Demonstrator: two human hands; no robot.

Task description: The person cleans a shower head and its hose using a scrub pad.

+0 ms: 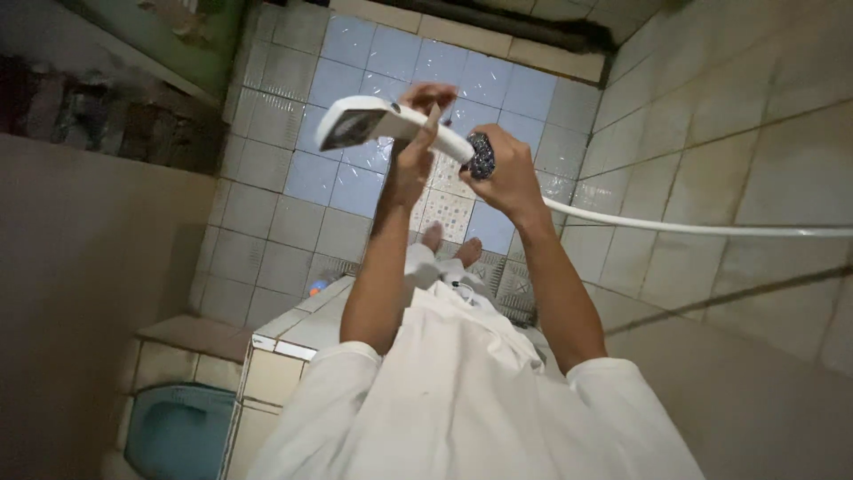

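Observation:
My left hand (416,147) is closed around the handle of a white shower head (355,123), which I hold up in front of me with its dark face turned left. My right hand (514,178) grips a dark speckled scrub pad (482,156) and presses it against the lower end of the handle. A white hose (693,228) runs from the handle to the right edge of the view. Both forearms are raised, in short white sleeves.
Below lies a floor of pale blue and white tiles (355,53), with my bare feet (449,244) on it. A blue squat toilet (178,431) sits at lower left beside a low tiled ledge (284,333). A tiled wall (737,151) stands close on the right.

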